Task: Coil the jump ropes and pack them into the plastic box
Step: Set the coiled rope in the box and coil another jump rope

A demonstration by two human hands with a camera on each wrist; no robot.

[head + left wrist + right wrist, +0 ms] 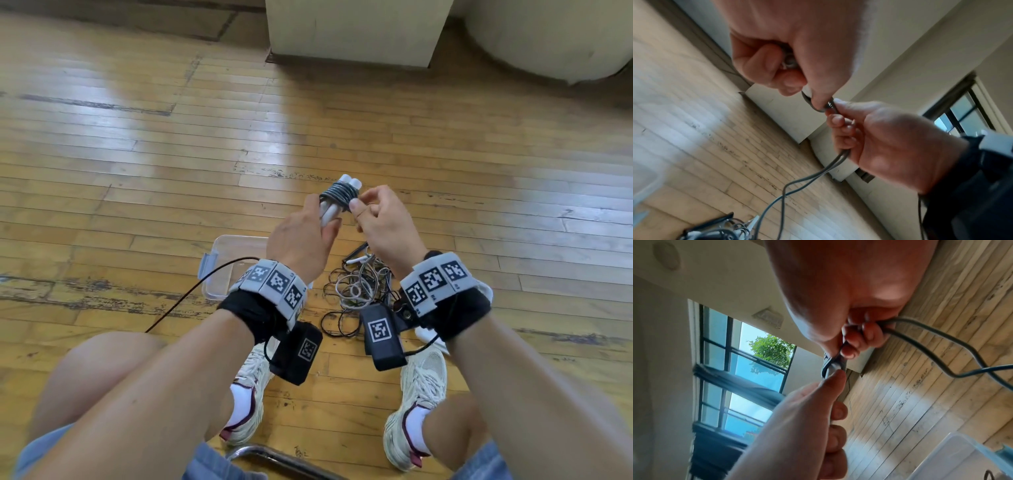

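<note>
Head view, left hand: the left hand [301,236] is curled round the lower ends of two white handles [330,210] held side by side, raised above the floor.
Head view, rope: the grey jump rope [339,192] is wound in tight turns round the upper part of the handles, whose tips stick out beyond the turns.
Head view, right hand: the right hand [383,219] is touching the coil, thumb and fingertips pinched at its right edge.
Head view, box: the clear plastic box [219,270] lies on the wooden floor [137,154] below the left wrist, partly hidden by it.
Head view, pile: a tangled pile of ropes [359,291] lies on the floor between the wrists, just right of the box.
Head view, feet: two pale sneakers [421,394] stand near the pile.

Left wrist view, left hand: the left hand [797,40] is closed, with a grey rope loop [813,105] showing at its fingertips.
Left wrist view, right hand: the right hand [879,134] pinches the same loop, and two grey strands [797,183] hang from its curled fingers toward the pile [719,230].

Right wrist view, right hand: the right hand [838,288] grips two grey strands [931,344] and pinches the rope at the coil.
Right wrist view, left hand: the left hand [807,418] is wrapped round the handles, thumb tip against the coil.
Right wrist view, box: a corner of the box [962,459] shows at lower right.
</note>
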